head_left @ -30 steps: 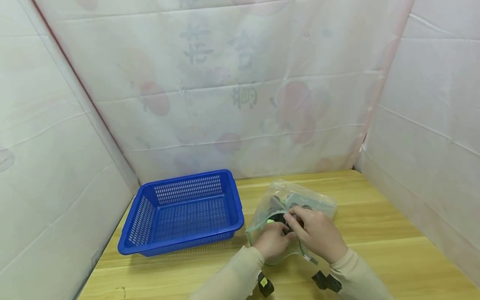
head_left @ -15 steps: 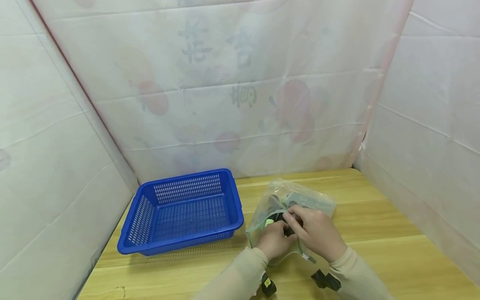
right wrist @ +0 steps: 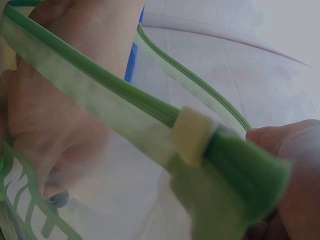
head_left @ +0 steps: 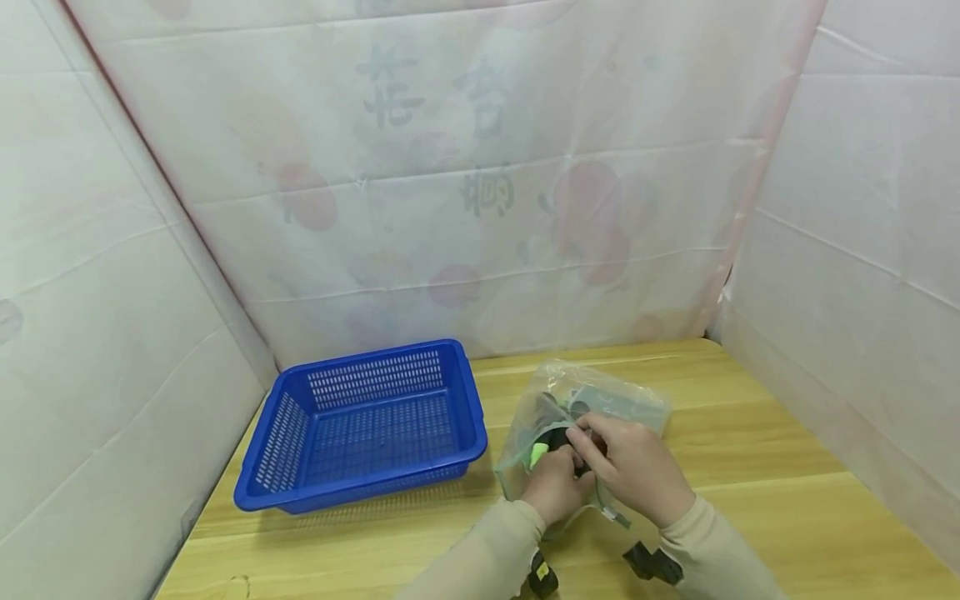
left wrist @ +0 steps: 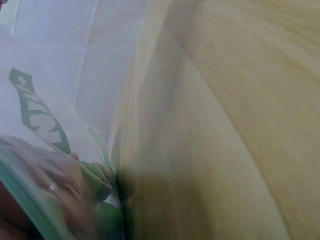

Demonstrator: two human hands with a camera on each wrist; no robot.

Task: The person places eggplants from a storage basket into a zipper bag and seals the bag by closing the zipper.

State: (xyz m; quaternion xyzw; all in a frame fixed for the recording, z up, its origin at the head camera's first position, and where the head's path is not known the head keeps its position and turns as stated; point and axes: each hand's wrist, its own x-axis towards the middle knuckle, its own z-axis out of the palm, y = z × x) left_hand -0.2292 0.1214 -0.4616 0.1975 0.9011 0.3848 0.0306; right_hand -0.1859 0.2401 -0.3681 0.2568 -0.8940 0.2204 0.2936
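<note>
A clear zip bag (head_left: 521,425) with a green zip edge lies on the table, several dark things and a pale blue-grey flat piece showing through it. My left hand (head_left: 557,485) reaches in through the bag's mouth. Its fingers curl at a black and bright green thing (head_left: 538,454), mostly hidden, so its kind does not show. At the mouth's right side my right hand (head_left: 637,467) pinches the bag's edge between thumb and fingers. In the right wrist view a pale slider (right wrist: 192,135) sits on the zip, with the left hand (right wrist: 55,115) behind the plastic.
A blue plastic basket (head_left: 360,479) with slotted walls stands left of the bag on the wooden table (head_left: 750,433). White printed cloth (head_left: 480,250) hangs behind and along both sides. Dark wrist devices (head_left: 652,562) hang below the sleeves.
My left hand has shifted slightly right and turned inside the bag. More of the bright green part shows beside its fingers. The right hand keeps its hold on the bag's edge.
</note>
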